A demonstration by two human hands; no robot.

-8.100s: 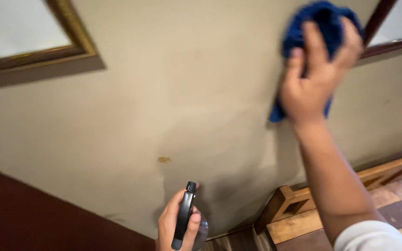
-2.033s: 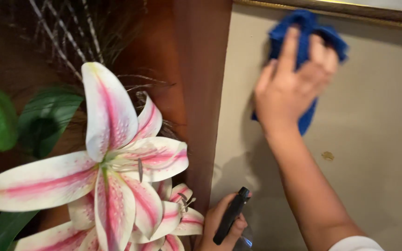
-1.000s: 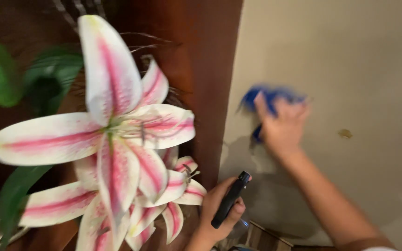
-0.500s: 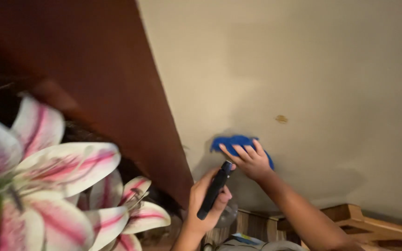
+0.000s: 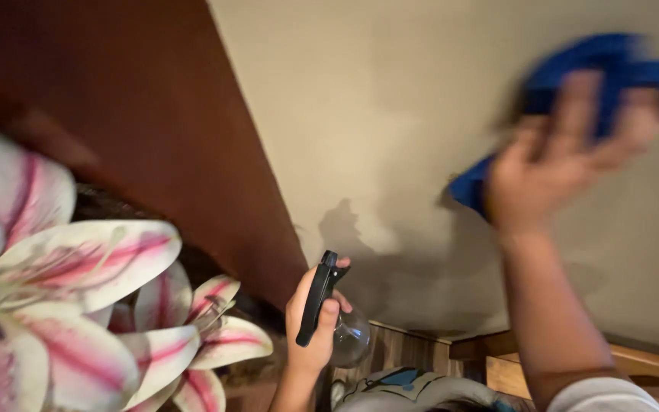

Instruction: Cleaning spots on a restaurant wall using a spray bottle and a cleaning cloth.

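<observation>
Beige plaster wall [image 5: 390, 114] fills most of the head view, meeting a dark reddish-brown wooden panel [image 5: 139, 122] along a slanted edge at the left. Against the wall's upper right part, the right hand [image 5: 566, 152] presses a blue cloth [image 5: 596, 65] flat, fingers spread wide over it; both are blurred, and the cloth shows above the fingertips and below the heel of the palm. Lower down, near the wall's bottom edge, the left hand [image 5: 313, 320] is closed around the neck of a clear spray bottle [image 5: 348, 336], its black trigger head [image 5: 318, 294] standing upright with the forefinger curled over the front. No label shows on the bottle. Large white-and-pink lily flowers [image 5: 78, 305] crowd the lower left corner before the panel. Light wooden furniture [image 5: 650, 366] lies at the wall's foot, lower right.
</observation>
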